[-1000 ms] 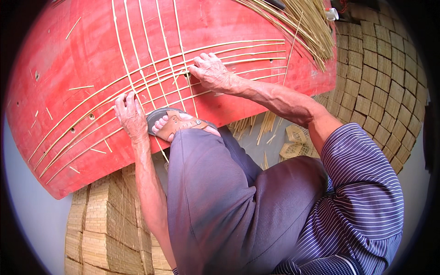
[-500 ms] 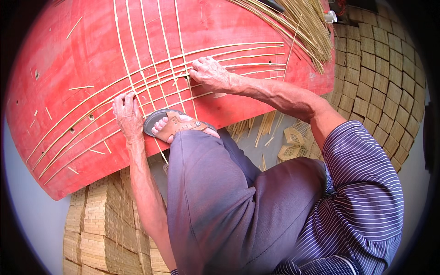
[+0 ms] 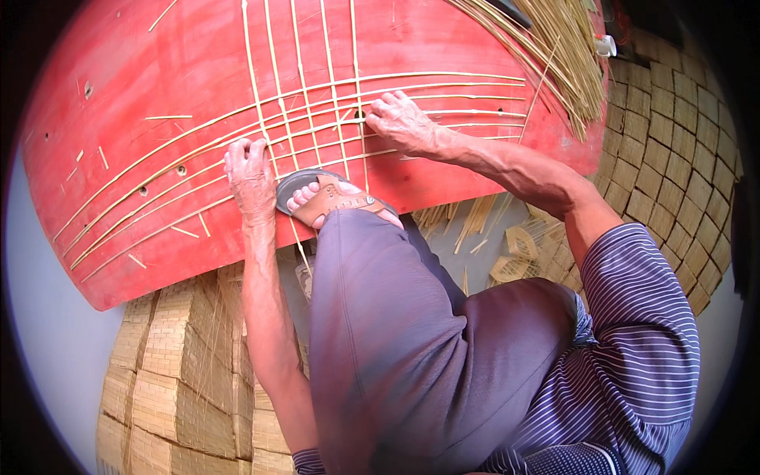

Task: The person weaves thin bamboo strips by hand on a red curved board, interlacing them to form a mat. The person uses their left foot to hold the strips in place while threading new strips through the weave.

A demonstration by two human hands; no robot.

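Thin bamboo strips [image 3: 467,74] run in long curves across a red board [image 3: 198,55]. Several crosswise strips [image 3: 355,47] cross them, forming an open lattice near the board's front edge. My left hand [image 3: 250,178] is closed at the left side of the crossings, fingertips curled onto a strip. To the right of the lattice, my right hand [image 3: 402,125] has bent fingers closed on a lengthwise strip; its fingertips partly hide the strip. Between the hands, my sandalled foot [image 3: 336,199] presses on the strips and covers some of the crossings.
A bundle of loose bamboo strips [image 3: 558,59] lies at the board's far right, near a white cup [image 3: 606,46]. Stacked woven baskets [image 3: 178,388] stand at lower left, and many more woven pieces [image 3: 665,166] at right. Bamboo scraps [image 3: 479,222] litter the floor below the board.
The whole view has shifted, so the board, hands and foot appear farther right and a little higher. Both hands stay at nearly the same places on the lattice.
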